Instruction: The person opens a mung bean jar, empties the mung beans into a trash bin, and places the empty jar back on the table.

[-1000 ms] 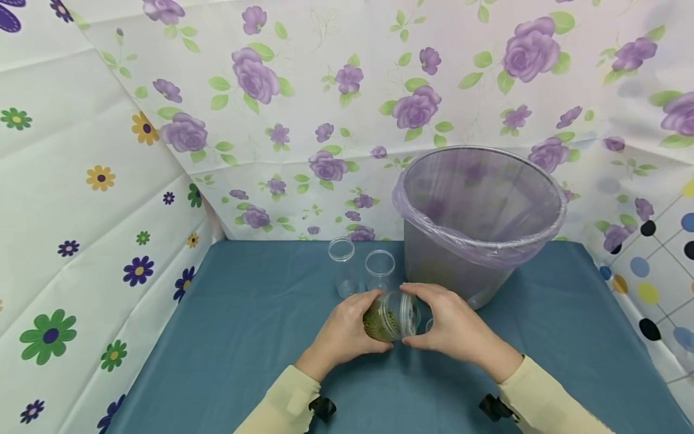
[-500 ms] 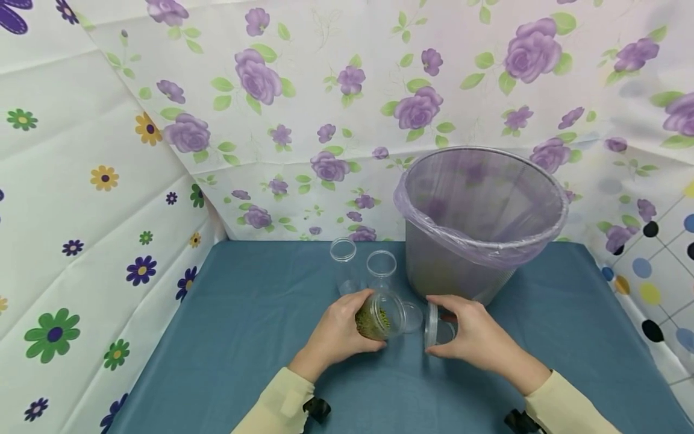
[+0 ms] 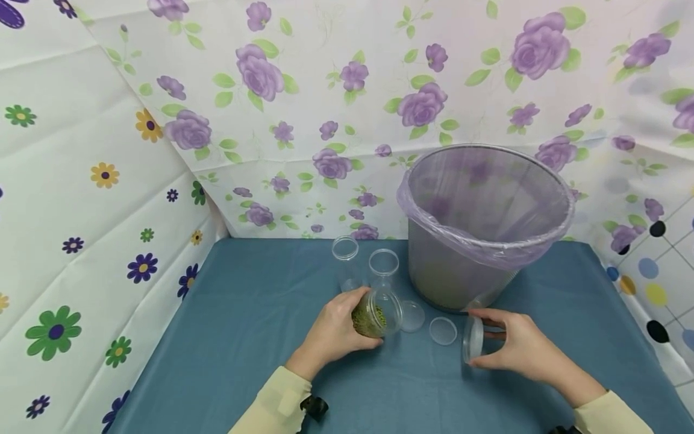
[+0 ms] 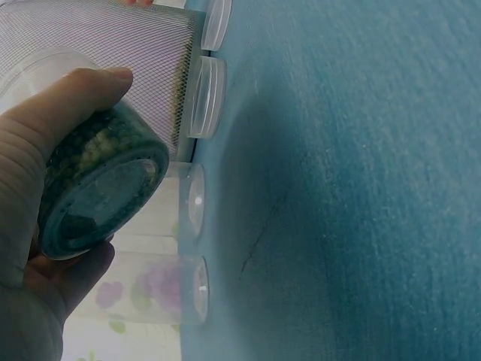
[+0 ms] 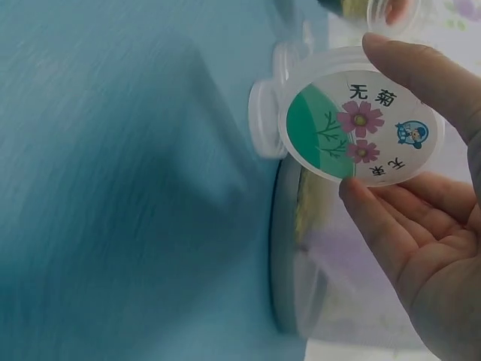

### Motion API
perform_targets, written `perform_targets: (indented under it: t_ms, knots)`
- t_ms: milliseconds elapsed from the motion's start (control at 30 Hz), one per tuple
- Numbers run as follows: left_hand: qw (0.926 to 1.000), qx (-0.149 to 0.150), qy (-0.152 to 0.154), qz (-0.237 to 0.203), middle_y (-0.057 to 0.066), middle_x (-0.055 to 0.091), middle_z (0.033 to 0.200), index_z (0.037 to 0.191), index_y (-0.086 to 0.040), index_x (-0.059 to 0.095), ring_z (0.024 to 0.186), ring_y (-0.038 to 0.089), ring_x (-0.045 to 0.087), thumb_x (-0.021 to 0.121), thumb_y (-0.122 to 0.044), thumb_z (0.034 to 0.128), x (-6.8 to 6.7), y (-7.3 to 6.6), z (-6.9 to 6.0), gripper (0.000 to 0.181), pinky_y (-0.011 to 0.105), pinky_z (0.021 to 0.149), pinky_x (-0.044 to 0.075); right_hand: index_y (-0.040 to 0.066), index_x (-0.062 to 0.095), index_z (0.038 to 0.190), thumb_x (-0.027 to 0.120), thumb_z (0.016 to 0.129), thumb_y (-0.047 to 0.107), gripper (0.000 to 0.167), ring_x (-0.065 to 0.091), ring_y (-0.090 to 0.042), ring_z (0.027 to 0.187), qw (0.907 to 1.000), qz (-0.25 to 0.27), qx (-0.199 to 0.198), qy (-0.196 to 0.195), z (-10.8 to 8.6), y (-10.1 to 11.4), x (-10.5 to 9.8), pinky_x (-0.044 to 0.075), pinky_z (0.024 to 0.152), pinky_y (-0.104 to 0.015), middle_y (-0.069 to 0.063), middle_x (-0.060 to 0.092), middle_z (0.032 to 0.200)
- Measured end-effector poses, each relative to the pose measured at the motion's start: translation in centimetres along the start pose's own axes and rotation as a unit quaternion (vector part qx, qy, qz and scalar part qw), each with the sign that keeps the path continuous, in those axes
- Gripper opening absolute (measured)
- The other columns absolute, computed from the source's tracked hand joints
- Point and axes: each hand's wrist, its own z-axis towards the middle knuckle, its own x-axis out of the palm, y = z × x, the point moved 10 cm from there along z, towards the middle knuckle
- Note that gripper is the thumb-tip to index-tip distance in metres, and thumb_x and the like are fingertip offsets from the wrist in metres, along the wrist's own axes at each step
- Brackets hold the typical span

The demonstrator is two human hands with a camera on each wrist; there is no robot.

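My left hand (image 3: 337, 324) grips a clear jar (image 3: 374, 313) of small green beans that look like mung beans. The jar is tilted, its uncovered mouth toward the right; its base faces the camera in the left wrist view, where thumb and fingers (image 4: 83, 274) curl round it. Further right, my right hand (image 3: 523, 345) pinches a round clear lid (image 3: 473, 340) by its edge between thumb and fingers, on edge above the cloth. In the right wrist view the lid's top (image 5: 361, 124) has a printed label with pink flowers. Jar and lid are apart.
Two clear jars without lids, a taller one (image 3: 345, 265) and another (image 3: 383, 268), stand behind the left hand. Two clear lids, one (image 3: 413, 317) near the held jar and another (image 3: 443, 331), lie on the blue cloth (image 3: 260, 301). A mesh bin (image 3: 455, 271) with a purple liner stands behind.
The lid has come off the bean jar, and my right hand has carried it to the right. The left hand has shifted slightly left with the jar. Two lids on the cloth are now uncovered.
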Motion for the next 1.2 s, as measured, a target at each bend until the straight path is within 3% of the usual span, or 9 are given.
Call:
perform_targets:
  t_ms: [233, 533, 767, 1000, 1200]
  knots:
    - [1.0000, -0.003, 0.002, 0.005, -0.001, 0.050, 0.138, 0.141, -0.020, 0.040, 0.124, 0.018, 0.051, 0.077, -0.061, 0.0608, -0.1, 0.0, 0.1, 0.097, 0.037, 0.094, 0.050, 0.017, 0.049, 0.132, 0.086, 0.058, 0.043, 0.087, 0.062, -0.028, 0.110, 0.9996, -0.009, 0.017, -0.021, -0.4, -2.2, -1.7, 0.056, 0.079, -0.029, -0.010, 0.052, 0.135]
    - [0.9999, -0.005, 0.005, 0.007, -0.001, 0.050, 0.137, 0.142, -0.028, 0.036, 0.123, 0.016, 0.051, 0.080, -0.056, 0.0603, 0.0, -0.2, 0.1, 0.097, 0.037, 0.094, 0.050, 0.011, 0.047, 0.135, 0.086, 0.058, 0.042, 0.092, 0.061, -0.031, 0.112, 0.9989, -0.018, 0.017, -0.039, -0.2, -3.7, -1.9, 0.056, 0.081, -0.032, -0.015, 0.052, 0.134]
    - [1.0000, -0.004, 0.004, 0.006, -0.002, 0.049, 0.138, 0.142, -0.026, 0.037, 0.124, 0.017, 0.050, 0.080, -0.056, 0.0604, 0.1, -0.2, 0.1, 0.096, 0.037, 0.094, 0.050, 0.011, 0.045, 0.136, 0.086, 0.057, 0.042, 0.095, 0.058, -0.034, 0.115, 0.9984, -0.005, 0.037, -0.043, -0.3, -5.0, -1.9, 0.055, 0.083, -0.032, -0.017, 0.049, 0.137]
    - [0.9999, 0.002, 0.004, 0.010, -0.001, 0.050, 0.137, 0.141, -0.023, 0.039, 0.124, 0.016, 0.050, 0.080, -0.056, 0.0606, 0.1, -0.3, 0.2, 0.096, 0.036, 0.095, 0.050, 0.008, 0.047, 0.135, 0.084, 0.057, 0.048, 0.095, 0.060, -0.035, 0.110, 0.9968, -0.052, 0.038, -0.047, -0.3, -5.2, -2.8, 0.056, 0.080, -0.035, -0.019, 0.053, 0.132]
    - [0.9999, -0.003, 0.008, 0.009, -0.001, 0.050, 0.137, 0.141, -0.021, 0.040, 0.124, 0.017, 0.050, 0.080, -0.056, 0.0604, 0.2, -0.1, 0.2, 0.097, 0.037, 0.095, 0.049, 0.004, 0.050, 0.132, 0.087, 0.052, 0.049, 0.099, 0.064, -0.030, 0.097, 0.9920, -0.104, 0.055, -0.047, -0.4, -5.6, -3.3, 0.055, 0.068, -0.036, -0.020, 0.060, 0.120]
